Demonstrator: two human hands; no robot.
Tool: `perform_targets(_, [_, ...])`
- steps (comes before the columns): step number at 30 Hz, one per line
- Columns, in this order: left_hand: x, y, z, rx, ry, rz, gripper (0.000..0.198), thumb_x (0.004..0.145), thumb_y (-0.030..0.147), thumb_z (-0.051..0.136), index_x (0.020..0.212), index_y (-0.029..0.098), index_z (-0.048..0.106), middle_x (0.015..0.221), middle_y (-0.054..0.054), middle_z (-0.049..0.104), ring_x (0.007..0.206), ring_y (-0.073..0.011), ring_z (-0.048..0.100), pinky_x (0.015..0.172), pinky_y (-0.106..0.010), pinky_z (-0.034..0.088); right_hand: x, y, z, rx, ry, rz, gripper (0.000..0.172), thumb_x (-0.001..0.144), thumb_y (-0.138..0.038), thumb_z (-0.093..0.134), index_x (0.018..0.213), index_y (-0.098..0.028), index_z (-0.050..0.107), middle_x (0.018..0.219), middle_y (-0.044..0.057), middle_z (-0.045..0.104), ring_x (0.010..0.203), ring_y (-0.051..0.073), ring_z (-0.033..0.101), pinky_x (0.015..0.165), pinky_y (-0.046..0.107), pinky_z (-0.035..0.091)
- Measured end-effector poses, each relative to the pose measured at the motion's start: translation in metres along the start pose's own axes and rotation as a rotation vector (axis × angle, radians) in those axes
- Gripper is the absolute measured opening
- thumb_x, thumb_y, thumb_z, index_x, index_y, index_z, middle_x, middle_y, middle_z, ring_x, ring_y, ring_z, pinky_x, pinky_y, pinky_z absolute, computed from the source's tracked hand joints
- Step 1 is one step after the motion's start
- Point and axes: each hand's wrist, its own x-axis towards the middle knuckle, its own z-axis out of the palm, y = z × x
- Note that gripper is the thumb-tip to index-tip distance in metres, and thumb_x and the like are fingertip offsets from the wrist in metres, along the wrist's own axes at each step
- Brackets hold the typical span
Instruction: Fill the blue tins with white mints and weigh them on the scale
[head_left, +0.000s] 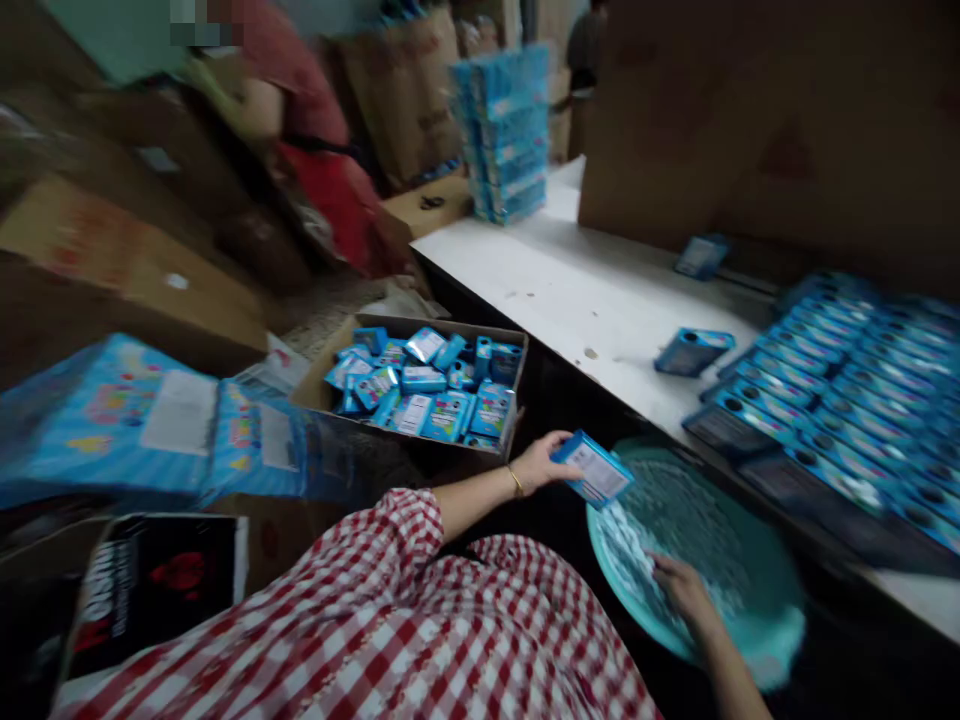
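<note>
left hand (538,463) is clamping fingers and thumb on a small blue box (598,470), holding it tilted just above the near rim of a teal basin (765,600), below the table edge. right hand (675,588) is reaching down into that basin, its fingertips lying among a layer of white pieces (675,520). blur is making it impossible to tell whether those fingers are closed on any piece or spread.

the basin is looking round, shallow and smooth like plastic, sitting low beside a white table (555,280). a cardboard carton (450,326) is sitting open on the floor to the left, holding a loose jumble of blue packets (424,390) lying at all angles.

the small blue box is showing a flat rectangular shape, with a white printed panel facing up and bright blue edges.

on the table, rows of blue boxes (847,400) are lying packed side by side at the right, one loose box (691,351) is lying apart from them, and a tall stack (504,130) is standing at the far end. a person in red (315,120) is bending beyond the carton. a checked sleeve (390,620) of red and white cloth is covering the left arm.
</note>
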Motion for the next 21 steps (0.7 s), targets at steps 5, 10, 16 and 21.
perform_targets(5, [0.016, -0.01, 0.013, 0.582, 0.017, 0.188, 0.043, 0.055, 0.023, 0.075, 0.093, 0.016, 0.058, 0.08, 0.001, 0.059, 0.075, -0.0147, 0.055, 0.073, -0.028, 0.045, -0.026, -0.02, -0.036, 0.278, -0.006, 0.2, 0.037, 0.054, -0.032, 0.052, 0.077, -0.014, 0.074, 0.065, 0.005, 0.068, 0.067, 0.021, 0.062, 0.063, 0.03, 0.049])
perform_targets(10, [0.026, -0.02, 0.041, 0.763, -0.051, 0.295, 0.043, 0.057, 0.024, 0.074, 0.097, 0.018, 0.06, 0.089, -0.002, 0.063, 0.081, -0.0183, 0.058, 0.078, -0.032, 0.045, -0.054, -0.025, -0.075, 0.439, 0.069, 0.218, 0.036, 0.053, -0.034, 0.059, 0.078, -0.014, 0.074, 0.066, 0.004, 0.067, 0.066, 0.017, 0.058, 0.06, 0.026, 0.046])
perform_targets(16, [0.047, -0.04, 0.074, 0.298, -0.064, -0.024, 0.04, 0.063, 0.024, 0.071, 0.101, 0.019, 0.06, 0.085, -0.002, 0.064, 0.079, -0.0163, 0.059, 0.075, -0.029, 0.048, -0.072, -0.032, -0.109, 0.555, 0.127, 0.287, 0.041, 0.053, -0.036, 0.063, 0.085, -0.012, 0.073, 0.065, 0.003, 0.065, 0.059, 0.013, 0.053, 0.055, 0.024, 0.041])
perform_targets(21, [0.056, -0.056, 0.087, -0.275, -0.014, -0.497, 0.015, 0.078, 0.025, 0.058, 0.092, 0.02, 0.059, 0.082, -0.003, 0.064, 0.068, -0.0125, 0.06, 0.064, -0.027, 0.049, -0.08, -0.044, -0.121, 0.602, 0.155, 0.316, 0.043, 0.051, -0.035, 0.062, 0.085, -0.011, 0.073, 0.059, 0.001, 0.062, 0.052, 0.01, 0.048, 0.051, 0.023, 0.039])
